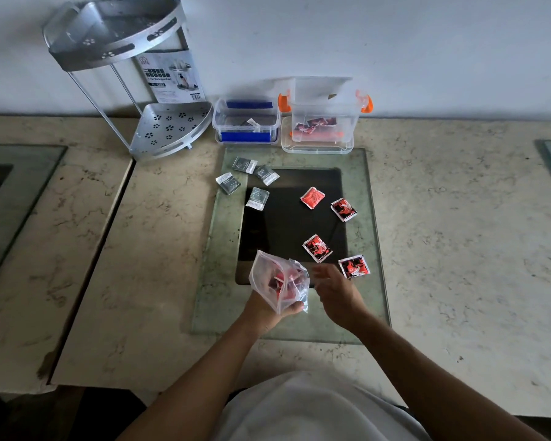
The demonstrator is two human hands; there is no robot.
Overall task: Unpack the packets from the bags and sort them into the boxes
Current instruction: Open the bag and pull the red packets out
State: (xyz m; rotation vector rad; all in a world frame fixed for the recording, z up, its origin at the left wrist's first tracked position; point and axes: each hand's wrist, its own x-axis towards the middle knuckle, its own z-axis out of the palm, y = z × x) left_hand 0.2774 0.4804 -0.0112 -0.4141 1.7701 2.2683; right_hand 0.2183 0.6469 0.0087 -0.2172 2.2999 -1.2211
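My left hand (269, 310) grips a clear plastic bag (277, 280) that holds red packets. My right hand (336, 289) hovers just right of the bag's mouth, fingers apart and holding nothing. Several red packets (317, 248) lie spread on the glass panel (371, 249) to the right. Several grey packets (257, 198) lie at its upper left. By the wall stands a box with blue clips (247, 120) containing a grey packet. Next to it, a box with orange clips (325, 117) contains red packets.
A two-tier metal corner rack (169, 128) stands at the back left, beside the blue-clip box. The marble counter (458, 218) extends right and left. Another glass panel (16, 192) sits at far left, with a gap between counter slabs.
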